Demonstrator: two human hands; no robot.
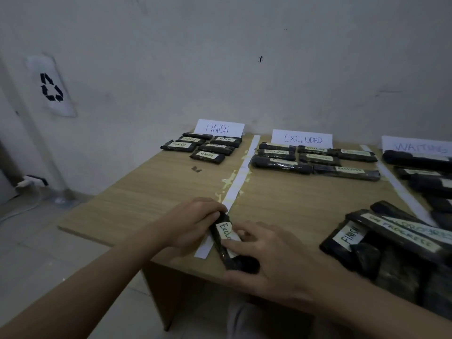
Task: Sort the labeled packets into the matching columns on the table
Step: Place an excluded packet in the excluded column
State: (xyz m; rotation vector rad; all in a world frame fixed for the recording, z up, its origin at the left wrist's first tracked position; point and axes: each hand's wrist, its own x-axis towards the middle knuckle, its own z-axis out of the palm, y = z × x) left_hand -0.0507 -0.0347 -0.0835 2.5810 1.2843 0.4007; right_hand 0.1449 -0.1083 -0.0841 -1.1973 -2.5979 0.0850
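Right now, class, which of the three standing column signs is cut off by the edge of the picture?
The WAITING sign, rightmost on the table. The FINISH sign and EXCLUDED sign show whole.

A black packet point(226, 241) with a pale label reading "EXCLU…" lies lengthwise at the table's near edge, held at both ends in a two-handed grip. Far beyond the grip lie FINISH packets point(203, 145) and EXCLUDED packets point(315, 159); to its right, an unsorted pile point(391, 238).
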